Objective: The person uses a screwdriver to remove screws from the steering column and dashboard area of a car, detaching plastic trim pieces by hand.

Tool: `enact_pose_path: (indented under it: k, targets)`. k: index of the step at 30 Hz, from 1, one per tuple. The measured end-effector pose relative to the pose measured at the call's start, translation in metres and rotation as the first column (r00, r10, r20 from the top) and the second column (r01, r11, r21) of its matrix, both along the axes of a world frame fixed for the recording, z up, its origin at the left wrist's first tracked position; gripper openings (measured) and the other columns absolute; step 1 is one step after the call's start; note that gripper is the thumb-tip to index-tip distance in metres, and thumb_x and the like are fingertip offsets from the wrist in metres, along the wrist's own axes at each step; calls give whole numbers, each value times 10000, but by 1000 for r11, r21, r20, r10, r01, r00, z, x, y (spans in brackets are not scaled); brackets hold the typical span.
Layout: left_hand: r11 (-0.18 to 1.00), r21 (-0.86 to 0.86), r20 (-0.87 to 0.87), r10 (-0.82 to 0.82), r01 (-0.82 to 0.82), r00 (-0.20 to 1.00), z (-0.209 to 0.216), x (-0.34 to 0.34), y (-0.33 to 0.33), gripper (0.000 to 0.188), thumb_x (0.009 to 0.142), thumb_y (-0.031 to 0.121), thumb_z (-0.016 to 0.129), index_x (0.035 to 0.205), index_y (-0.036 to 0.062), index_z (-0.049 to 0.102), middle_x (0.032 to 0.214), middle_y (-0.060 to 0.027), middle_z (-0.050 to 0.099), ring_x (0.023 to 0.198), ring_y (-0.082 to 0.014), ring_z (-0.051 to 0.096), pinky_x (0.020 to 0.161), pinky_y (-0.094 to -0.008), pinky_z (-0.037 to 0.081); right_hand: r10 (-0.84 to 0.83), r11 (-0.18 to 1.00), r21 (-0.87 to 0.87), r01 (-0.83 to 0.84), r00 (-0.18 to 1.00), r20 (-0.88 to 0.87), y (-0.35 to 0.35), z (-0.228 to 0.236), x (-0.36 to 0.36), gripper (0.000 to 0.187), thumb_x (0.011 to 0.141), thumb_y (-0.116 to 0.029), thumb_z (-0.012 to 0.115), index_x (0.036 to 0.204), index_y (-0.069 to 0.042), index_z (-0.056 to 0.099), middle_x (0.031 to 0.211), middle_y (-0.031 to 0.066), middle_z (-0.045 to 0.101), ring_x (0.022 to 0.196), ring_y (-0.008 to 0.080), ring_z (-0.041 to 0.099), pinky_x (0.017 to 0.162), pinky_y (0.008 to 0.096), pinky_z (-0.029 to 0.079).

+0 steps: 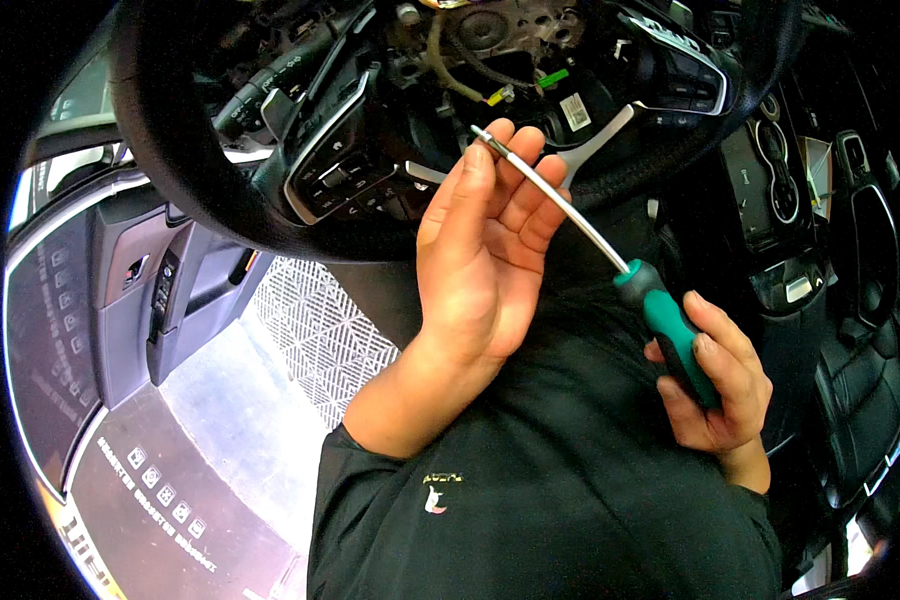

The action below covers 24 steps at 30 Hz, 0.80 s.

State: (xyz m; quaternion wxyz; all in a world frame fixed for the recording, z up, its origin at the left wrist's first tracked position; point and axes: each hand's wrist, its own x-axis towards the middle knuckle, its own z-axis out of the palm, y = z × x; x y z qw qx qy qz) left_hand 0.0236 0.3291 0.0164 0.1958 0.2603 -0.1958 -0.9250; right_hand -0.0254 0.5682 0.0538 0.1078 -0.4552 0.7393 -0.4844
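Observation:
A screwdriver [570,212] with a green and black handle and a long steel shaft slants up to the left across my lap. My right hand [720,375] is wrapped round its handle. My left hand [485,255], palm turned up, pinches the shaft's far end between thumb and index finger, with the other fingers curled loosely behind the shaft. A small bright metal end pokes out past the fingertips; I cannot tell whether it is the driver's bit or a separate screw. Both hands are in front of the steering wheel [320,245], near its lower rim.
The wheel's centre is uncovered, showing wires, a yellow connector [500,95] and a green connector [553,78]. At left the car door [140,290] stands open above a patterned floor mat [320,325]. The centre console [770,190] and a black seat [865,400] are at right.

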Motion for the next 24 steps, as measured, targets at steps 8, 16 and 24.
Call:
enact_pose_path:
  k: [8, 16, 24]
  targets:
    - [999, -43, 68, -30, 33, 997, -7, 12, 4, 406, 1032, 264, 543, 1356, 19, 538, 1256, -139, 668, 1096, -277, 681, 892, -362, 579, 18, 998, -57, -37, 953, -303, -51, -11, -6, 420, 784, 10, 759, 1184, 35, 637, 1213, 294, 648, 852, 310, 729, 675, 326, 605]
    - [995, -96, 104, -19, 29, 994, -4, 12, 1, 419, 1031, 285, 553, 1344, 7, 549, 1233, -150, 673, 1077, -280, 682, 900, -361, 566, 21, 994, -88, -70, 884, -467, -76, -17, -4, 323, 839, -7, 679, 1156, 51, 653, 1184, 293, 663, 712, 229, 720, 568, 273, 571]
    - [998, -58, 50, -18, 21, 999, -7, 13, -5, 422, 1036, 305, 541, 1343, 15, 557, 1189, -135, 688, 1002, -240, 686, 832, -318, 570, 129, 991, 32, -129, 878, -461, -89, 5, 4, 478, 733, 21, 767, 1184, 71, 618, 1190, 358, 627, 827, 320, 734, 637, 308, 598]
